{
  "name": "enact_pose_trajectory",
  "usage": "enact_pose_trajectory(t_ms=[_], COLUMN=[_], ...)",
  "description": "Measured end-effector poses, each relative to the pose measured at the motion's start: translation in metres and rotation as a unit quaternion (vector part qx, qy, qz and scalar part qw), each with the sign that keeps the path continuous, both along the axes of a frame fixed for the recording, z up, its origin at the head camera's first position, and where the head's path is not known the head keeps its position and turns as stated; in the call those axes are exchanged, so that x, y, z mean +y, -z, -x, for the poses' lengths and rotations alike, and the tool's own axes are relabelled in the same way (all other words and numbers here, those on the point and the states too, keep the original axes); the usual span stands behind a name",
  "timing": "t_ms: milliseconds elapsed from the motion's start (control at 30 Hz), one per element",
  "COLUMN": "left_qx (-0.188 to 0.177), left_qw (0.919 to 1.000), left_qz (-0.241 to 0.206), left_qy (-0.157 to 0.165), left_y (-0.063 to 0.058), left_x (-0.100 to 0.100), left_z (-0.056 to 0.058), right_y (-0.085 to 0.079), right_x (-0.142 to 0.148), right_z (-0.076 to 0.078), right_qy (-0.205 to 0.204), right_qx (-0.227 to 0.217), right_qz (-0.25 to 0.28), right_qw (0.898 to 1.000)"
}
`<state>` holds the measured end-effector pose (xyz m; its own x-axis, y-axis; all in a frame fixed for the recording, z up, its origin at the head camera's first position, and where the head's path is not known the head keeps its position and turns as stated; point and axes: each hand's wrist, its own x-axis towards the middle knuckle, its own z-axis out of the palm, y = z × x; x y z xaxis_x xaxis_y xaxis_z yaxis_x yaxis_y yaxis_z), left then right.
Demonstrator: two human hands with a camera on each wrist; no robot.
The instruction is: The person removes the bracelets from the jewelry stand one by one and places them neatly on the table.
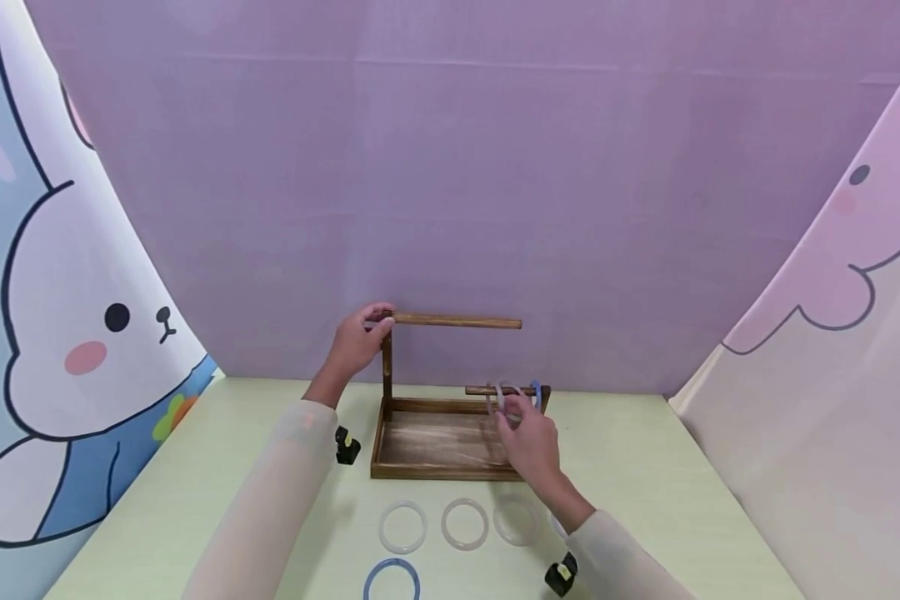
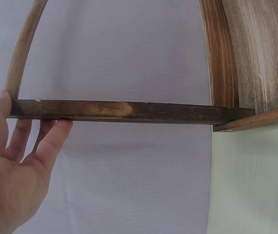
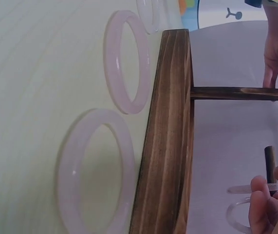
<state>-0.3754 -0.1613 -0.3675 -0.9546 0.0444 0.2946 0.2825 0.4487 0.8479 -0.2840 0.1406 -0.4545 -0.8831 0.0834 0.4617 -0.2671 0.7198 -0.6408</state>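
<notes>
A brown wooden bangle stand [image 1: 420,473] has a tray base, a tall left post [image 2: 119,111] with an upper rod [image 1: 457,321], and a shorter right post with a lower rod [image 1: 478,390]. My left hand [image 1: 355,346] grips the top corner of the tall post between thumb and fingers. At the lower rod, my right hand [image 1: 532,442] pinches a pale translucent bangle [image 3: 237,189] that appears to be around the rod. Another pale bangle [image 3: 232,214] hangs close by. A blue bangle [image 1: 536,395] hangs by the right post. My fingers partly hide these rings.
In front of the stand lie pale bangles [image 1: 402,527], [image 1: 465,524] and a fainter clear one [image 1: 516,520], with a blue bangle [image 1: 392,568] nearer. Small black objects sit by the left sleeve [image 1: 347,446] and right sleeve [image 1: 561,575]. A purple backdrop [image 1: 450,208] rises behind.
</notes>
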Motion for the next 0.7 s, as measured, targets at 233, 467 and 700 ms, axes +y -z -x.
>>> enact_pose_trajectory(t_ms=[233,467,700], left_qx=[0.002,0.004,0.001], left_qw=[1.0000,1.0000,1.0000], left_qz=[0.003,0.003,0.001], left_qy=[0.000,0.002,0.000], left_y=[0.000,0.000,-0.001], left_x=[-0.001,-0.001,0.000], left_z=[0.000,-0.002,-0.002], right_y=[0.007,0.012,0.014], right_x=[-0.002,-0.004,-0.002], right_z=[0.005,0.007,0.008], right_qy=[0.021,0.023,0.023], right_qx=[-0.013,-0.005,0.003], right_qz=[-0.003,0.003,0.003], right_qw=[1.000,1.000,1.000])
